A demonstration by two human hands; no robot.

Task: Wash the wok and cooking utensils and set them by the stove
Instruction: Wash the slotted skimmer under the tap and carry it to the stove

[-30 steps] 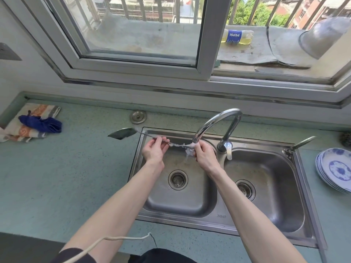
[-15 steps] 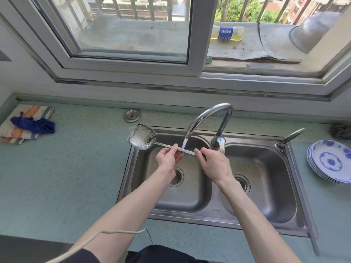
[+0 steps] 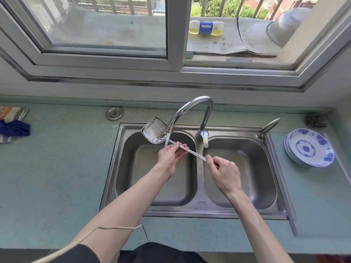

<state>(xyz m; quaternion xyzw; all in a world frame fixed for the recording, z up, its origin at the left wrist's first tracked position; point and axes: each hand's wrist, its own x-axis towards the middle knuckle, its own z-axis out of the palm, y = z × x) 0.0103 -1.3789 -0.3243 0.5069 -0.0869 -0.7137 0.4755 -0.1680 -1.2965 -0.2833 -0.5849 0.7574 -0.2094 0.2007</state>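
A: Where do we have the spatula [image 3: 171, 140] just now?

B: At the centre of the frame, over the left basin of the sink [image 3: 121, 164]. Its blade sits up and to the left, just behind the spout of the faucet [image 3: 191, 109], and the handle slopes down to the right across the divider between the basins.

A: And our hands?

B: Our left hand [image 3: 171, 158] takes the handle near the blade, thumb on top and the fingers [image 3: 181, 155] loosely curled beneath it. Our right hand [image 3: 224, 172] pinches the far end of the handle, its fingers narrow and closed on the metal. We judge that holding both ends keeps the long handle steady, so it can be turned or slid under the water.

A: Is the water reaching it?

B: A thin stream falls from the spout and meets the handle just beside the blade (the blade looks streaked, whether with suds or shine we cannot tell). Holding it over the basin lets the run-off drain there and not onto the table [image 3: 57, 168].

A: The wok?

B: Not in view, nor is the stove. At the right edge a stack of blue-patterned plates [image 3: 309, 148] rests on the table.
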